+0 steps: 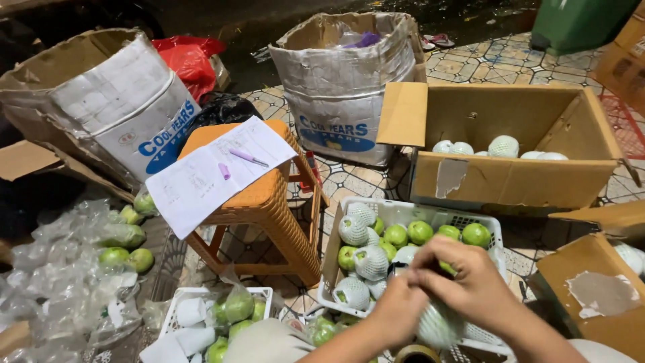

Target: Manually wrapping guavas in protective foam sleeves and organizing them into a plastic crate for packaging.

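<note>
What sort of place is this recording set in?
Probably an outdoor fruit-packing spot on a patterned tiled floor: cardboard boxes and a white basket hold green fruit, and both hands work a foam net around one.

Stool point(259, 195) and box point(517, 144) (both close) hem the basket point(463, 218).

Brown cartons point(510, 144), white-wrapped boxes point(339, 74) behind

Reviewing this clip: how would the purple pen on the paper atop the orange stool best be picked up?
Probably pinch the purple pen across the middle of its barrel, coming straight down from above. It lies flat and uncovered on the paper sheet, with its cap apart beside it.
</note>
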